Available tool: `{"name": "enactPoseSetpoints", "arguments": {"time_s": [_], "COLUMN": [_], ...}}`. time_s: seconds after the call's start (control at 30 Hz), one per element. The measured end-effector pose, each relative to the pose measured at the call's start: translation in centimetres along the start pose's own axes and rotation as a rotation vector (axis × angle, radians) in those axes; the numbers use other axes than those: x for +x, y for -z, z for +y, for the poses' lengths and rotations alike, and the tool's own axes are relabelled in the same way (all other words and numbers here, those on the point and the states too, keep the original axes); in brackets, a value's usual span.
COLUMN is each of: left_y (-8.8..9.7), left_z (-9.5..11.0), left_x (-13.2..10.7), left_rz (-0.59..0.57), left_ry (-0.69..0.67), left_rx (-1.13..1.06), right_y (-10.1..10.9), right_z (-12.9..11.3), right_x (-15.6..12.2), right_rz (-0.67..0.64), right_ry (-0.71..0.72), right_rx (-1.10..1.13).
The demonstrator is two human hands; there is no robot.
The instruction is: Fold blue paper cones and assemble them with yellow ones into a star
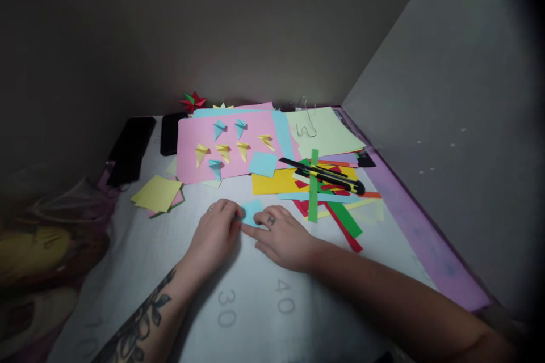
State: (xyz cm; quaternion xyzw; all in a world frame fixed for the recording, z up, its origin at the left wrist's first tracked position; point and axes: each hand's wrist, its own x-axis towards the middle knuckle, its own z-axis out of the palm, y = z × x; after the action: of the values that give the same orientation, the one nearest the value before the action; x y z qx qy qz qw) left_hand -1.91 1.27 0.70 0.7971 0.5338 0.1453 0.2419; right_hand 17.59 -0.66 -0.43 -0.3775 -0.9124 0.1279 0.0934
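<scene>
A small light-blue paper square (252, 210) lies on the white mat (238, 300) between my two hands. My left hand (215, 229) has its fingers curled and pinches the paper's left edge. My right hand (283, 236) lies on the mat with its fingers pressed down on the paper's lower right edge, fingers together. Behind them a pink sheet (232, 150) carries several small folded pieces in blue and yellow.
A yellow-black utility knife (326, 174) rests on a heap of coloured paper strips and sheets at right. A stack of yellow squares (157, 194) lies at left, two dark phones (131, 147) behind it. A red-green paper star (193, 101) stands by the wall.
</scene>
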Motion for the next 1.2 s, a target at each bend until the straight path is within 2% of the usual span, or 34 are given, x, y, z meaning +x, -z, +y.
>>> {"name": "enactPoseSetpoints", "arguments": {"time_s": [0.13, 0.33, 0.47, 0.53, 0.63, 0.73, 0.8, 0.87, 0.97, 1.03, 1.13, 1.2], "left_y": [0.1, 0.2, -0.1, -0.3, -0.4, -0.1, 0.1, -0.1, -0.6, -0.9, -0.8, -0.6], "left_z": [-0.1, -0.2, -0.9, -1.3, -1.3, -0.1, 1.0, 1.9, 2.5, 2.4, 2.0, 1.7], "left_x": [-0.1, -0.2, -0.1, 0.0, 0.0, -0.2, -0.4, -0.7, -1.0, -1.0, -0.7, -0.5], "left_rz": [0.002, 0.022, 0.035, 0.055, 0.144, 0.192, 0.117, 0.007, -0.079, -0.078, -0.008, 0.055], "left_ry": [0.001, -0.030, -0.049, -0.041, 0.030, 0.122, 0.122, 0.105, 0.115, 0.132, 0.193, 0.292], "left_rx": [-0.033, -0.065, -0.116, -0.171, -0.295, -0.491, -0.681, -0.855, -0.922, -0.888, -0.860, -0.886], "right_y": [0.2, 1.3, 1.5, 1.6, 1.7, 1.8, 1.8, 1.7, 1.4, 1.1, 1.0, 1.0], "right_z": [0.0, 1.4, 2.0, 2.0, 1.9, 1.6, 1.3, 1.1, 0.8, 0.8, 0.6, 0.4], "right_x": [-0.2, -1.7, -1.7, -1.5, -1.5, -1.5, -1.5, -1.2, -0.7, -0.5, -0.6, -0.8], "right_rz": [0.020, 0.200, 0.087, 0.074, 0.231, 0.407, 0.450, 0.435, 0.375, 0.366, 0.477, 0.566], "right_ry": [0.009, 0.104, 0.085, 0.112, 0.167, 0.062, -0.091, -0.207, -0.249, -0.217, -0.127, -0.032], "right_rx": [0.029, 0.033, 0.023, 0.079, 0.258, 0.530, 0.650, 0.686, 0.695, 0.672, 0.509, 0.325]}}
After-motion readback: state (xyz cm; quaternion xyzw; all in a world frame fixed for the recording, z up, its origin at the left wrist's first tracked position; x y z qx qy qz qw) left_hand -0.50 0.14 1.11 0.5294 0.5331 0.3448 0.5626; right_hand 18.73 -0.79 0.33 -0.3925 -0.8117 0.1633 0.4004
